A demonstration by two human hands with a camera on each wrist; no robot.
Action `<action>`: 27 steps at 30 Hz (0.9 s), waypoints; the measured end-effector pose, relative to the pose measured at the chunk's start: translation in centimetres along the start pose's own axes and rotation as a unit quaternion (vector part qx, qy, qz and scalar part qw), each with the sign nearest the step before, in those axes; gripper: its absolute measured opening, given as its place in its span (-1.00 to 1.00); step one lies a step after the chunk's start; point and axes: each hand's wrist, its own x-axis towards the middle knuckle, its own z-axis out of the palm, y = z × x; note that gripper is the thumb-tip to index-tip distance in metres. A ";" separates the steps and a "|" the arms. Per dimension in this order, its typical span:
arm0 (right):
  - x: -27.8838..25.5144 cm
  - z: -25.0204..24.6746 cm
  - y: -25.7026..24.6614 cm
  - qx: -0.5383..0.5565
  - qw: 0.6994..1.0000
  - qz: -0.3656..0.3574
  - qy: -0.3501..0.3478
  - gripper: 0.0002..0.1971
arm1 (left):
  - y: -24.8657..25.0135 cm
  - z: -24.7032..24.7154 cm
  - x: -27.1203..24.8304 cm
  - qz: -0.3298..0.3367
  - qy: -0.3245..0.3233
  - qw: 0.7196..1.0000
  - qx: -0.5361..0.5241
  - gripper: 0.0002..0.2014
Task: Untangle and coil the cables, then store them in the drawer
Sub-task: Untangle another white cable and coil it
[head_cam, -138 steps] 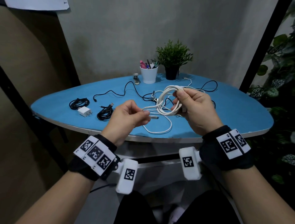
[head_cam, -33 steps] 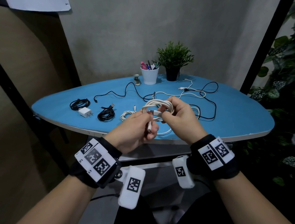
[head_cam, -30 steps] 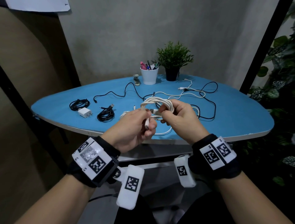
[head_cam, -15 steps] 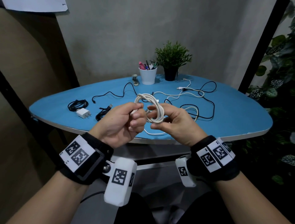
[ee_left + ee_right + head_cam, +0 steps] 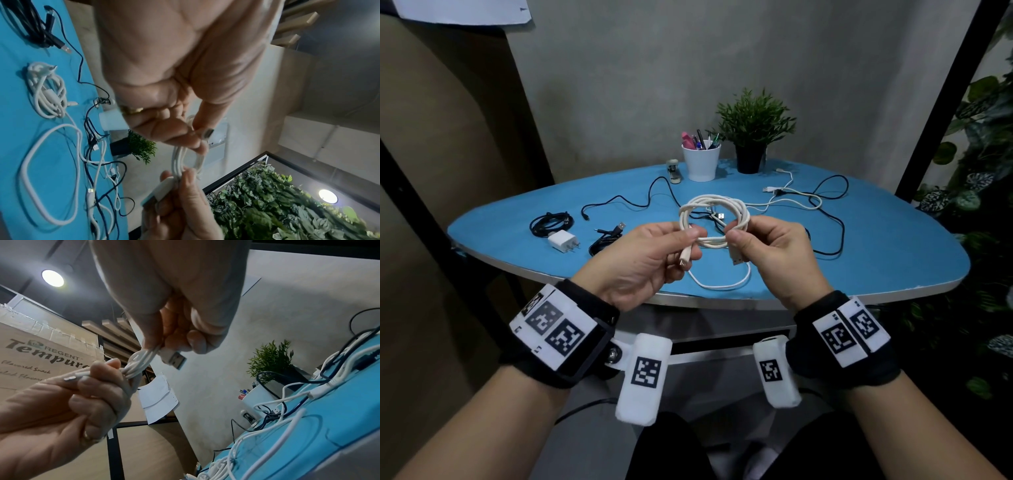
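Note:
A coiled white cable (image 5: 714,210) hangs as a ring between my hands above the table's front edge. My left hand (image 5: 688,240) pinches the coil's left side, and a small connector (image 5: 685,257) sticks out below its fingers. My right hand (image 5: 736,237) pinches the right side, with the USB plug (image 5: 736,257) pointing down. The right wrist view shows that plug (image 5: 173,359) under my right fingers, next to the bundled strands (image 5: 139,365). In the left wrist view my left fingertips nip the strands (image 5: 185,160).
On the blue table (image 5: 893,253) lie a black and white cable tangle (image 5: 811,205), a white loop (image 5: 722,282), two black coils (image 5: 551,224) (image 5: 602,240) and a white charger (image 5: 563,241). A pen cup (image 5: 701,161), a potted plant (image 5: 753,137) and a stapler (image 5: 674,171) stand at the back.
A second ago my hands worked close together at the bundle. They have since drawn apart and lifted it, so the coil stands open as a ring with both plug ends hanging below.

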 end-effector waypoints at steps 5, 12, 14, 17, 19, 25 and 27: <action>0.6 -0.2 -0.4 -0.028 0.999 0.034 -0.019 -0.85 | 0.4 -0.6 0.0 0.018 0.000 0.999 -0.036 -0.76; 0.8 -0.4 -0.8 -0.047 0.996 0.069 -0.041 -0.84 | 0.5 -0.5 0.0 0.091 0.007 0.994 0.062 -0.91; 0.8 -0.6 -0.8 -0.044 0.995 0.076 -0.044 -0.87 | 0.1 -0.6 0.2 0.109 0.012 0.988 0.112 -0.92; 0.6 -0.9 -0.6 -0.024 0.996 0.073 -0.039 -0.90 | -0.6 -0.5 0.5 0.107 0.004 0.984 0.145 -0.90; 0.6 -0.9 -0.5 -0.021 0.997 0.066 -0.035 -0.91 | -0.9 -0.7 0.6 0.094 -0.011 0.986 0.134 -0.83; 0.6 -0.3 0.0 -0.040 0.997 0.052 -0.032 -0.87 | -1.6 -0.8 1.1 0.092 0.002 0.986 0.140 -0.81; 0.5 0.1 0.3 -0.037 0.997 0.054 -0.037 -0.85 | -1.8 -0.6 1.2 0.109 0.017 0.984 0.137 -0.83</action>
